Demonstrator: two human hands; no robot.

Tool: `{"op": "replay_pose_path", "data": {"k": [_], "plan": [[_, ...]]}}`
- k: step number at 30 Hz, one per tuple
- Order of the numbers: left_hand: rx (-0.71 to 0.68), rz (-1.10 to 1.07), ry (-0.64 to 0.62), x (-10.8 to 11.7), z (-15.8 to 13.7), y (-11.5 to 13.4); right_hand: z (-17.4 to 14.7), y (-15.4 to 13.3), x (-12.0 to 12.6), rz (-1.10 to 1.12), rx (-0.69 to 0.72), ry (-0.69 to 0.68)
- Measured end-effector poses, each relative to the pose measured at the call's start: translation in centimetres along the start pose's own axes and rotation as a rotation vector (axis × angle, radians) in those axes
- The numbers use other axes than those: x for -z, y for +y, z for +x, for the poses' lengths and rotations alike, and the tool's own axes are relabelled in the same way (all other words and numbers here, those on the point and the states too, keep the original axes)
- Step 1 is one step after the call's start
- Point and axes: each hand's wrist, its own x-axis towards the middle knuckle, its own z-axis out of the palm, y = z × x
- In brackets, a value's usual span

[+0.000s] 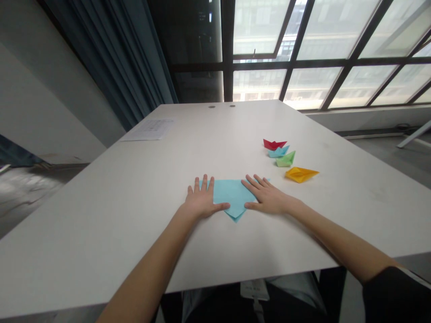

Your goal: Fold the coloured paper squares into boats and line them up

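A light blue sheet of paper [230,193], folded into a triangle, lies flat on the white table with its point toward me. Two slightly offset layers show at that point. My left hand [202,199] rests spread on the paper's left part, thumb reaching toward the middle. On the right part lies my right hand [266,195], fingers apart and pressed flat. Both hands cover the outer corners, though a bit of the right corner shows past the fingertips. Neither hand grips anything.
Right of the paper stand folded paper boats: yellow [301,174], green [286,159], blue [278,151] and red [274,144]. A printed sheet [148,129] lies at the table's far left. The white table's [117,233] near edge runs just before my body.
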Motion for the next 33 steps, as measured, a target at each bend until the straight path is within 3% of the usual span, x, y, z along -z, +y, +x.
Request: {"op": "replay_pose_path", "data": {"k": [10,19,33], "plan": [[0.000,0.023,-0.035,-0.1,0.3,-0.9,-0.2,0.7,0.3,0.050,0.047,0.009],[-0.027,0.012,-0.025,-0.2,0.3,-1.2,0.2,1.4,1.6,-0.006,0.280,0.242],[-0.051,0.013,-0.030,0.0,0.3,-1.2,-0.6,0.5,2.7,0.099,0.348,0.201]]}}
